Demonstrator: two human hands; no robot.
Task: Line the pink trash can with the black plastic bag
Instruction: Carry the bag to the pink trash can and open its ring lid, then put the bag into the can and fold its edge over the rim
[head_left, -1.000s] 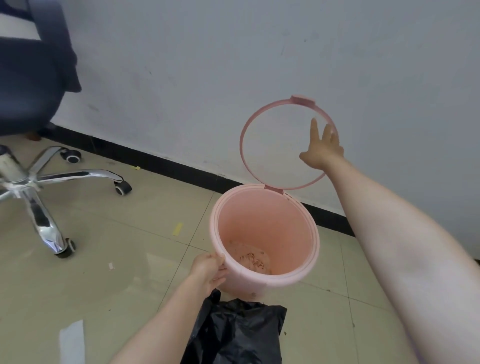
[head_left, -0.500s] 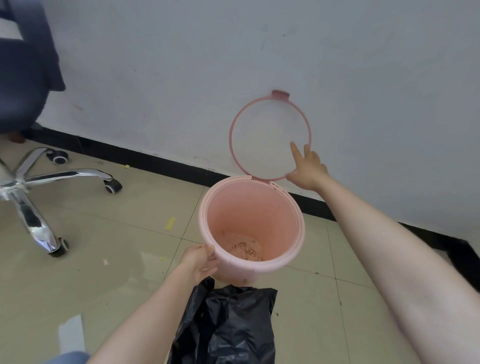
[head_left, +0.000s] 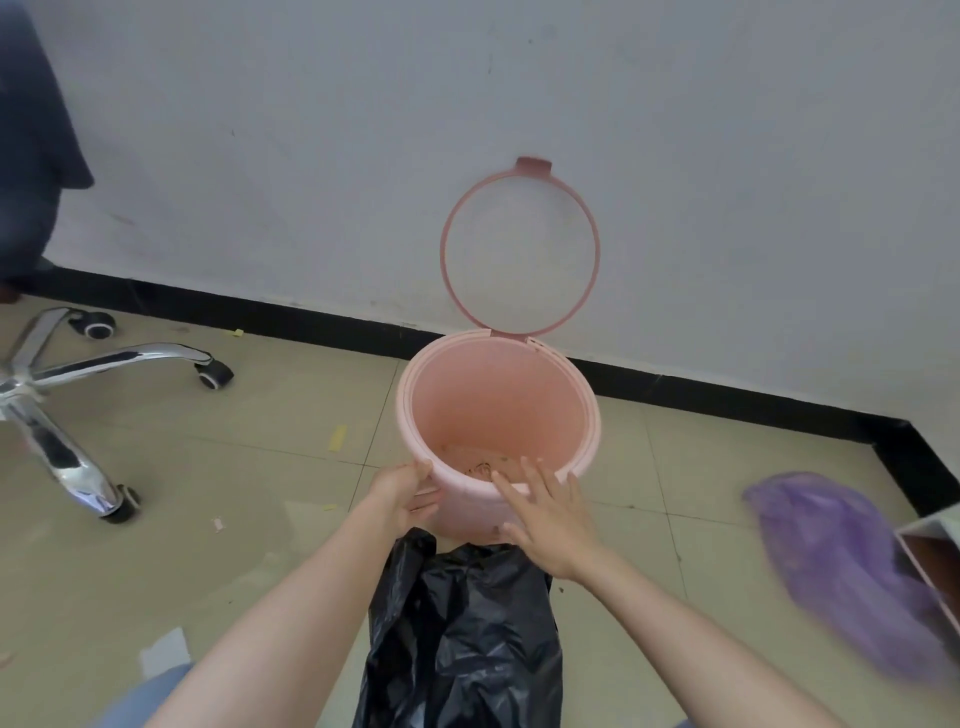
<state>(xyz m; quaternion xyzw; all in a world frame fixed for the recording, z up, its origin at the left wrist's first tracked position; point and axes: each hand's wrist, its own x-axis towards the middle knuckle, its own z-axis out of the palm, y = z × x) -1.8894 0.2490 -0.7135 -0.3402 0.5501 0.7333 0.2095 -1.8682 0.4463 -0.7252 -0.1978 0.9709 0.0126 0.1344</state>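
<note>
The pink trash can (head_left: 582, 410) stands on the tiled floor by the wall. Its ring-shaped lid (head_left: 445, 249) is swung up and leans against the wall. A little dirt lies on the can's bottom. My left hand (head_left: 402, 493) grips the can's near left rim. The black plastic bag (head_left: 467, 639) hangs crumpled from beneath that hand, down in front of the can. My right hand (head_left: 545, 514) hovers with fingers spread over the near rim, touching nothing that I can tell.
An office chair's chrome base (head_left: 62, 395) with castors stands at the left. A purple plastic bag (head_left: 841, 571) lies on the floor at the right, beside a box corner (head_left: 935, 561). A black skirting board (head_left: 727, 405) runs along the white wall.
My right hand left the raised lid ring and came down to the can's near rim. The lid stays up against the wall. The view shifted, showing the purple bag.
</note>
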